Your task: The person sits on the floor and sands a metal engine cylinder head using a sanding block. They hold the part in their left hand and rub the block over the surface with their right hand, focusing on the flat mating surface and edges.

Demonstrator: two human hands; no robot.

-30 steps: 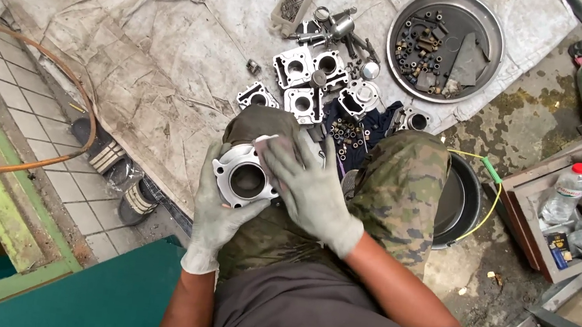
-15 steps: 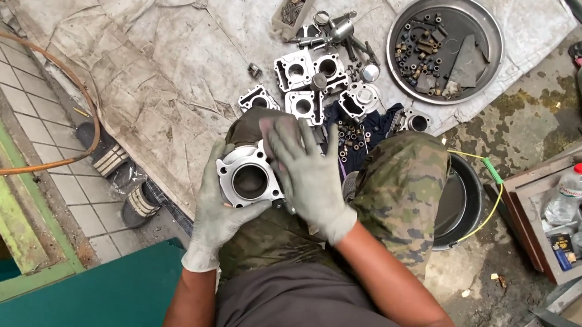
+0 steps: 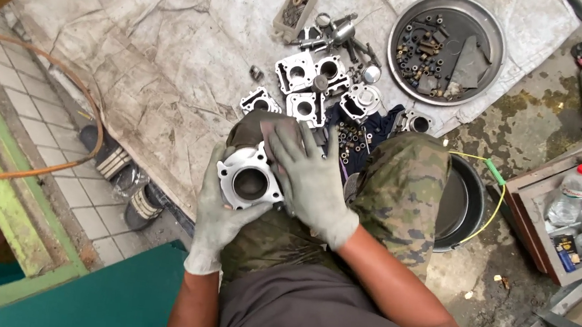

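Cradling the engine cylinder point(image 3: 249, 181) in my left hand point(image 3: 217, 210), my right hand point(image 3: 311, 180) presses flat beside it, hiding its far side

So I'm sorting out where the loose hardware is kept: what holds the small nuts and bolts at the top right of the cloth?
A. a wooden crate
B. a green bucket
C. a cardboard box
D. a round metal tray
D: the nuts and bolts lie in a round metal tray on the cloth, beyond the cylinder block held by the gloved hands.
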